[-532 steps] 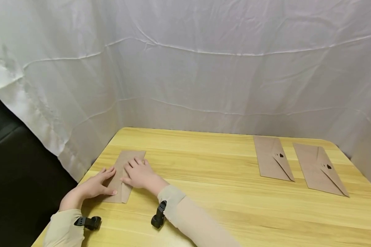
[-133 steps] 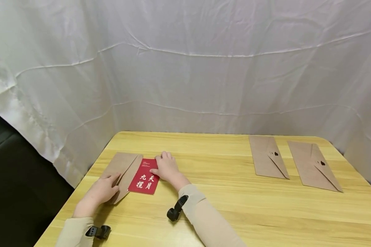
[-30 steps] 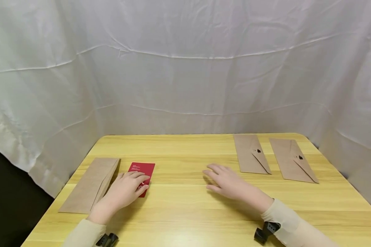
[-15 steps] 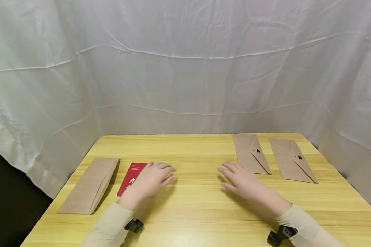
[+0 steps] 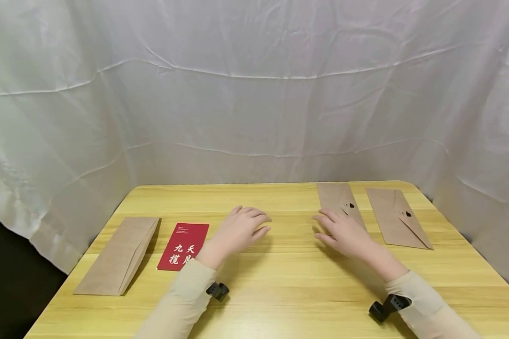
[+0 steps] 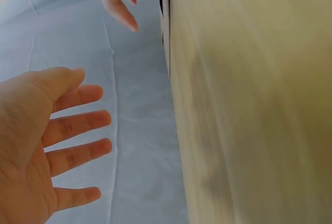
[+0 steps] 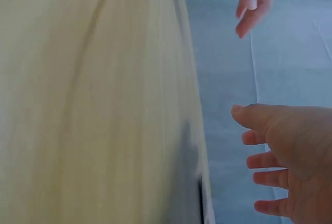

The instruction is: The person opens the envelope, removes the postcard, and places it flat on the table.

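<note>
My left hand point(image 5: 239, 229) hovers above the middle of the table with fingers spread and nothing in them. In the left wrist view its palm point(image 6: 31, 146) faces across, fingers apart. My right hand point(image 5: 342, 234) is also raised, empty and relaxed, in front of the nearer of two brown envelopes point(image 5: 335, 195), covering part of it. A red card point(image 5: 182, 247) with white characters lies flat left of my left hand, its lower right corner behind the sleeve. Further left lies a brown paper envelope point(image 5: 116, 256), its long right edge lifted slightly off the table.
A second brown envelope point(image 5: 396, 216) with a dark heart mark lies flat at the right rear. The wooden table point(image 5: 280, 292) has rounded back corners. Pale cloth point(image 5: 254, 94) hangs behind and at both sides. Each wrist wears a small black camera point(image 5: 217, 291).
Since a second ago my left hand has left the red card and moved right, uncovering it. My right hand has shifted right, over the nearer envelope. Earlier, both hands worked at the left envelope.
</note>
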`<state>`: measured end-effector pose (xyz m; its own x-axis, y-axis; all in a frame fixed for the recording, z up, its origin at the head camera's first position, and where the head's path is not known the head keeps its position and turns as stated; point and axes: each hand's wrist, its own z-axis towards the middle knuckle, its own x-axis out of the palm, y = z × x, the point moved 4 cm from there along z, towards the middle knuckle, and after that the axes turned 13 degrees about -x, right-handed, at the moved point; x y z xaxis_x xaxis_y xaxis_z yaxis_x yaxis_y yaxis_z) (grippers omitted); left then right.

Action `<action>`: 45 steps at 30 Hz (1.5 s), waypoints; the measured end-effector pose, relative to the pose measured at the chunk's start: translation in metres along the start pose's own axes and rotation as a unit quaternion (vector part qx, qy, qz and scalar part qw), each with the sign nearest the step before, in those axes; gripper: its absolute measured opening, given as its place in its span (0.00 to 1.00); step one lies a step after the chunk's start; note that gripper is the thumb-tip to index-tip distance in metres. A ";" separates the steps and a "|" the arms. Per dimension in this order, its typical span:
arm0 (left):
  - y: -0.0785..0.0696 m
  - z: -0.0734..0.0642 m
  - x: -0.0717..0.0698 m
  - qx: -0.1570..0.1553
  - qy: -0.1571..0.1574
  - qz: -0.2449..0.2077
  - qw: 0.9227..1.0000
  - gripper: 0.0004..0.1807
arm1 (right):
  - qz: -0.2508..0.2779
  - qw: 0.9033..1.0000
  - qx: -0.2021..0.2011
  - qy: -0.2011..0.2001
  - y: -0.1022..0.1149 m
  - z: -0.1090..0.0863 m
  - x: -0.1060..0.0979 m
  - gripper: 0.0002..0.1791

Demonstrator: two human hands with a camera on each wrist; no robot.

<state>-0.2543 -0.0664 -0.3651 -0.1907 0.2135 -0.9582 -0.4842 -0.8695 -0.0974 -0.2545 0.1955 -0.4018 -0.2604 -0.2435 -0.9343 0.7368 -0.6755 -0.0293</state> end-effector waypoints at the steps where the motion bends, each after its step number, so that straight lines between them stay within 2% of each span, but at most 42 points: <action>1: -0.003 0.004 0.000 0.004 -0.004 -0.002 1.000 0.18 | -0.006 1.000 -0.004 -0.009 -0.004 -0.001 0.001 0.27; 7: -0.020 0.023 0.002 0.022 -0.044 -0.010 0.999 0.16 | -0.011 0.999 -0.006 -0.033 -0.026 -0.008 0.004 0.27; 11: -0.028 0.033 0.003 0.017 -0.058 -0.021 0.998 0.16 | 0.006 0.999 0.023 -0.022 -0.041 -0.015 0.003 0.27; 19: -0.044 0.052 0.008 0.008 -0.068 -0.034 0.997 0.16 | 0.043 0.993 0.104 0.045 -0.068 -0.035 0.004 0.31; 26: -0.059 0.066 0.019 0.006 -0.066 -0.044 0.997 0.16 | 0.061 0.986 0.137 0.076 -0.077 -0.046 0.007 0.36; 34: -0.075 0.069 0.032 0.007 -0.043 -0.027 0.999 0.17 | 0.096 0.977 0.152 0.115 -0.073 -0.047 0.013 0.39; 41: -0.086 0.063 0.052 0.007 0.030 -0.002 1.000 0.19 | 0.107 0.972 0.154 0.141 -0.065 -0.040 0.015 0.38; 45: -0.088 0.060 0.063 0.004 0.062 0.014 0.998 0.21 | 0.107 0.973 0.144 0.143 -0.057 -0.034 0.016 0.37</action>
<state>-0.2751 0.0505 -0.4007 -0.0969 0.1323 -0.9865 -0.4874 -0.8705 -0.0689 -0.2800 0.2537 -0.4268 0.0955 -0.2243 -0.9698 0.5381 -0.8081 0.2399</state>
